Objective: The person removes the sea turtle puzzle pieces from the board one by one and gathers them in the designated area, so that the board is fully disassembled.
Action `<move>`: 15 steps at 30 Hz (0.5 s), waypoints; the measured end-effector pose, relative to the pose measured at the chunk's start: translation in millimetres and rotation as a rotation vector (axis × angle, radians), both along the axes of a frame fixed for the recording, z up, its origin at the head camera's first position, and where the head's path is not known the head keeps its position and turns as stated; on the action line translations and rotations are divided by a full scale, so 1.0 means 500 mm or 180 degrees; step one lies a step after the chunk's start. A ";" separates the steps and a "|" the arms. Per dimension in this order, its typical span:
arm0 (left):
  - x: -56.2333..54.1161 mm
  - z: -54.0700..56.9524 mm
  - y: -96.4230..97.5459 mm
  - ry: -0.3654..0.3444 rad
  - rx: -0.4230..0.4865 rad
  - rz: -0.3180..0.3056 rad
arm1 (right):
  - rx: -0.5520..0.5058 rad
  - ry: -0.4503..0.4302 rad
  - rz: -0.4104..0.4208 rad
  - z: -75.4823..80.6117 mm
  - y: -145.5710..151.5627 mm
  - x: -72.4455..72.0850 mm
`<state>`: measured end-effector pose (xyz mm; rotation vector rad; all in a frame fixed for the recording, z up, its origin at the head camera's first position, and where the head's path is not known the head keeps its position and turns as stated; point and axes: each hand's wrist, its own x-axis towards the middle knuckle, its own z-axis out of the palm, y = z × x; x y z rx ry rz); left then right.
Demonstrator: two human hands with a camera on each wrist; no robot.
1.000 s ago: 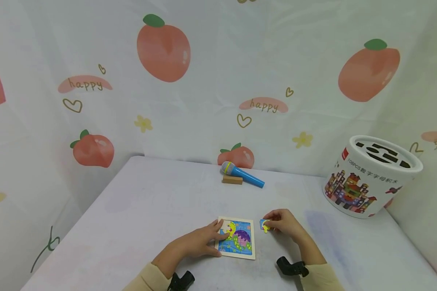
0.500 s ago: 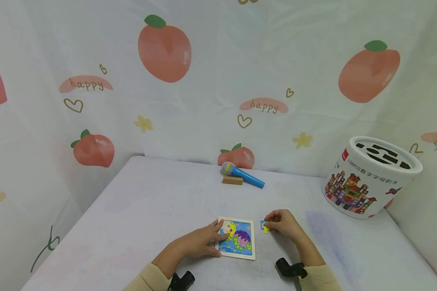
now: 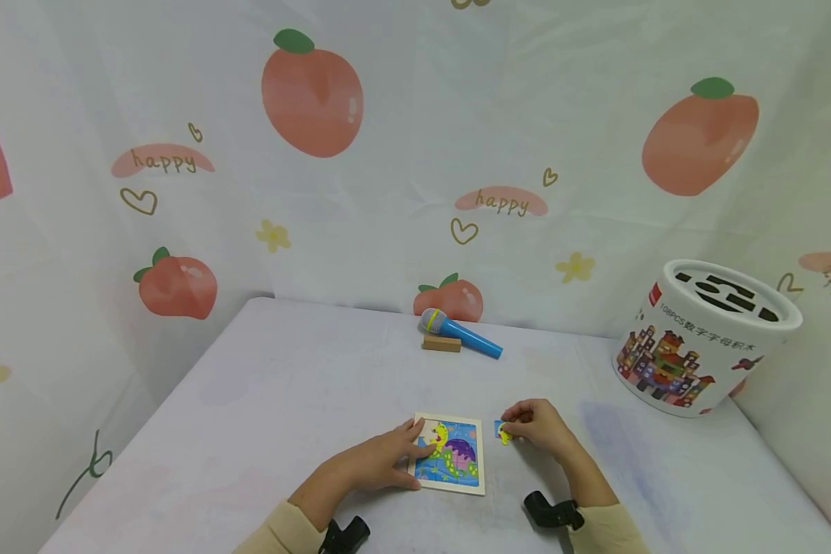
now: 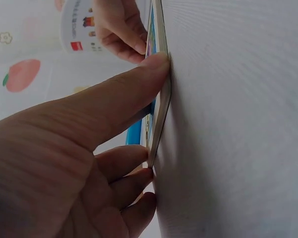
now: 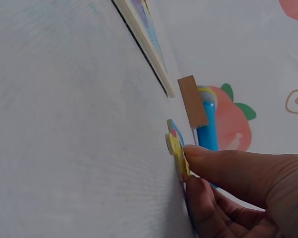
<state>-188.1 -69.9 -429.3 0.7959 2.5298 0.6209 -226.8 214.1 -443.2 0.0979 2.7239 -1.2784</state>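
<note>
Between the hands (image 3: 384, 459) (image 3: 543, 427), framed puzzle (image 3: 465, 471)

Head view, clock face centred in frame. Cloth (image 3: 374, 223): "happy" at ten and two o'clock; "appy", partly cut off, at three. Bucket (image 3: 699, 346), also towards three: "108PCS数字字母积木"; any lettering on its red label (image 3: 655, 294) is too small to read.

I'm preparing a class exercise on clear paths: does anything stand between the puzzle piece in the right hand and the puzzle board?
Nothing visible does: only tabletop lies between the puzzle piece and the puzzle board. The left hand rests on the board's left side.
</note>
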 end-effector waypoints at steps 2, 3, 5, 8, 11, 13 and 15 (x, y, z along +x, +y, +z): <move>0.000 0.003 0.002 0.0038 -0.0032 0.0003 | 0.0048 -0.0038 -0.0010 0.003 0.002 -0.001; 0.000 0.005 0.003 0.0073 -0.0050 -0.0004 | 0.0075 -0.0048 -0.0007 0.005 0.003 -0.001; -0.001 0.008 0.005 0.0161 -0.0087 -0.0019 | 0.0111 -0.0049 -0.0012 0.010 0.004 -0.002; -0.002 0.012 0.009 0.0308 -0.0108 -0.0089 | 0.0113 -0.0002 0.0004 0.020 0.002 -0.002; -0.001 0.012 0.014 0.0367 -0.0125 -0.0130 | 0.0082 0.0082 0.0173 0.030 -0.009 0.000; 0.000 0.013 0.018 0.0353 -0.0128 -0.0133 | 0.0060 0.0129 0.0352 0.036 -0.021 0.001; 0.002 0.012 0.021 0.0310 -0.0156 -0.0102 | 0.0058 0.0186 0.0579 0.041 -0.035 0.001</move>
